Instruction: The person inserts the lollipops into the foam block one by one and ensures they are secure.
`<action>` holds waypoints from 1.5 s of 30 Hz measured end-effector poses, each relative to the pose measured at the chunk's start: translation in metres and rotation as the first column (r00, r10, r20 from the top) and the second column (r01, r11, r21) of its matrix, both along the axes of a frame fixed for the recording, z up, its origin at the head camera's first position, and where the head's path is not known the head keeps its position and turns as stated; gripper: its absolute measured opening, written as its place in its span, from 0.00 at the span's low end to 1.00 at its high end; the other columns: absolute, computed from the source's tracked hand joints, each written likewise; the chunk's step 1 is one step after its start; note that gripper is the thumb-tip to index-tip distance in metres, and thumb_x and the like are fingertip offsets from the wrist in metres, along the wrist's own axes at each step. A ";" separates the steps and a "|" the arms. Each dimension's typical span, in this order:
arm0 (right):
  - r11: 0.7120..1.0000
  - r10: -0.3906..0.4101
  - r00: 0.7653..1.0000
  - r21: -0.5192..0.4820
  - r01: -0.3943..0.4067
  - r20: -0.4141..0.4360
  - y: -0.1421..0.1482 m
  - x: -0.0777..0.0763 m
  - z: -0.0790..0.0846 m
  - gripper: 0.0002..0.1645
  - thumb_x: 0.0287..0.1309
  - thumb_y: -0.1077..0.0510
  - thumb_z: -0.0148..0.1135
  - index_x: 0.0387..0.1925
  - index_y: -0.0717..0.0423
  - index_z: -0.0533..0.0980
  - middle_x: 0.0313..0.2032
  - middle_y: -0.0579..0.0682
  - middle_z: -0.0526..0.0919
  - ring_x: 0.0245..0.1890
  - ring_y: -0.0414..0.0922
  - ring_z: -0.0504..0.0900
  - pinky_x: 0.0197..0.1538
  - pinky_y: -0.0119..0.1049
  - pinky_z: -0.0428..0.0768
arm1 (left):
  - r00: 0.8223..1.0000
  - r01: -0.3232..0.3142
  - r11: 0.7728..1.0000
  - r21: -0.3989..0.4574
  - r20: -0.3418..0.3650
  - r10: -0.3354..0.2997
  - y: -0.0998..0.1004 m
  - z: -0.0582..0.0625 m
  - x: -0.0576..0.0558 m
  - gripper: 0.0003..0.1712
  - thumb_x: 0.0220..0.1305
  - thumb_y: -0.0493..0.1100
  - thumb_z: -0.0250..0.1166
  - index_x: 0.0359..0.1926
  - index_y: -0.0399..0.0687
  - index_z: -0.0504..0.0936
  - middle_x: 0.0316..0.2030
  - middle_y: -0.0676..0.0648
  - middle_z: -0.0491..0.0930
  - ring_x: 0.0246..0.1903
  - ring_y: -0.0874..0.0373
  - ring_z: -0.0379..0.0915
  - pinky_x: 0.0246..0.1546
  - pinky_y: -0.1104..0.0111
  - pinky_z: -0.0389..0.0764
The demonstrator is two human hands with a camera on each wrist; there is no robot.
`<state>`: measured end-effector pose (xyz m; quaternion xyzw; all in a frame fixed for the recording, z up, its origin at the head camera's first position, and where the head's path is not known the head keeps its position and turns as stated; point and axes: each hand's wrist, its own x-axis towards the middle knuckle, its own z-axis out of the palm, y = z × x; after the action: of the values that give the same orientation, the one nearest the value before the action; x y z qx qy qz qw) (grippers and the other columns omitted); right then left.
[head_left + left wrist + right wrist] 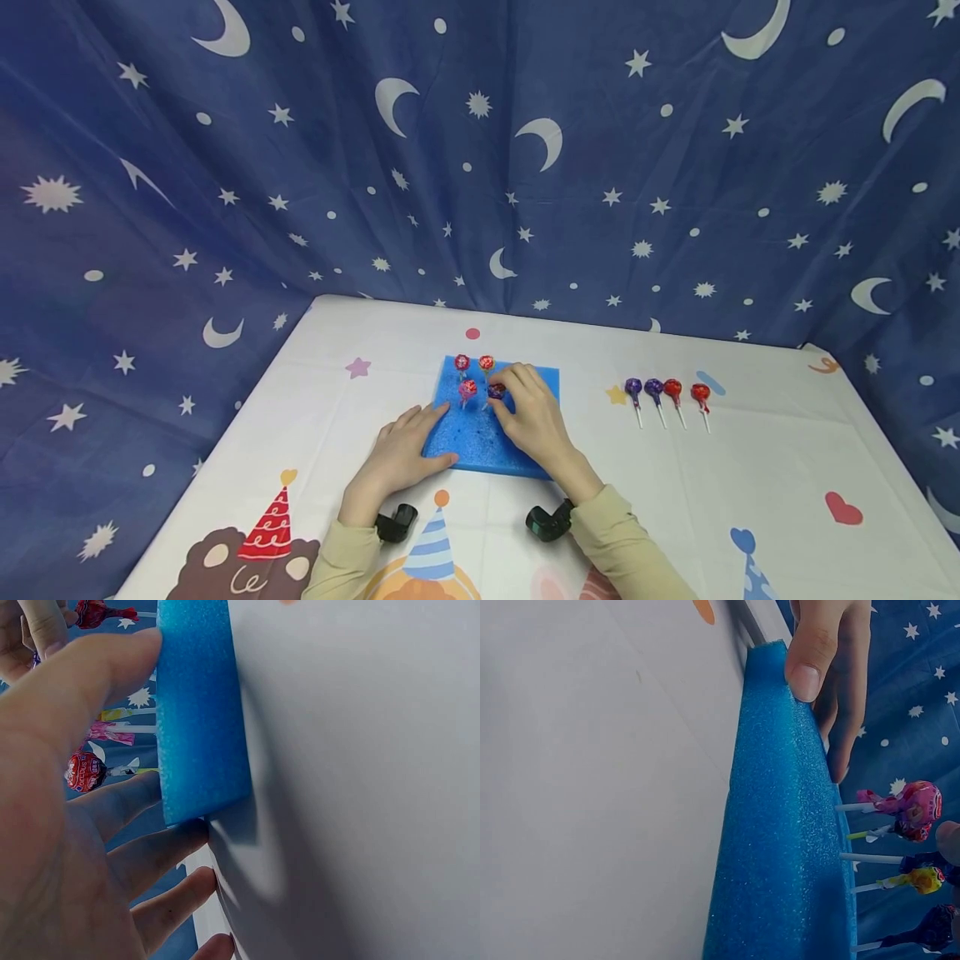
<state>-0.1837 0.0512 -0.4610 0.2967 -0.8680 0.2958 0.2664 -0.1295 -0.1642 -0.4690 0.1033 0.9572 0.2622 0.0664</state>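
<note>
A blue foam block [480,446] lies on the table with lollipops standing in its top. My left hand [405,448] rests at its left front corner, fingers spread and thumb along the front side. With thumb and fingertips, my right hand [534,414] pinches a dark-wrapped lollipop [496,391] by its head; its white stick meets the foam. Around it stand a pink lollipop [467,390], a red one [462,362] and an orange-red one [486,362]. In the right wrist view another dark lollipop [930,930] stands in the foam, hidden behind my right hand in the head view.
To the right, two purple lollipops [654,388] and two red lollipops [701,392] lie in a row on the white printed tablecloth [750,475]. A blue curtain [480,208] with moons and stars hangs behind the table.
</note>
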 end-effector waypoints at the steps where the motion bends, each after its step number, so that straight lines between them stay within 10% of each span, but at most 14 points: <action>1: 1.000 0.000 1.000 0.004 0.000 0.000 0.000 0.000 0.000 0.16 0.48 0.62 0.73 0.40 0.55 0.79 0.38 0.46 0.80 0.37 0.41 0.73 0.43 0.34 0.76 | 1.000 0.000 1.000 0.002 -0.001 0.000 0.000 0.000 0.000 0.45 0.57 0.58 0.67 0.72 0.51 0.62 0.70 0.40 0.63 0.71 0.37 0.53 0.65 0.38 0.56; 45: 1.000 0.017 0.995 0.016 -0.018 0.095 -0.002 0.018 -0.004 0.19 0.53 0.64 0.67 0.49 0.52 0.78 0.50 0.50 0.81 0.52 0.46 0.77 0.59 0.42 0.77 | 1.000 0.000 1.000 0.001 0.007 0.000 0.000 0.002 0.001 0.44 0.57 0.58 0.67 0.71 0.50 0.62 0.70 0.39 0.62 0.71 0.37 0.53 0.65 0.38 0.56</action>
<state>-0.1660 0.0496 -0.4652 0.2923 -0.8795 0.3045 0.2199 -0.1287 -0.1640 -0.4670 0.1026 0.9567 0.2633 0.0696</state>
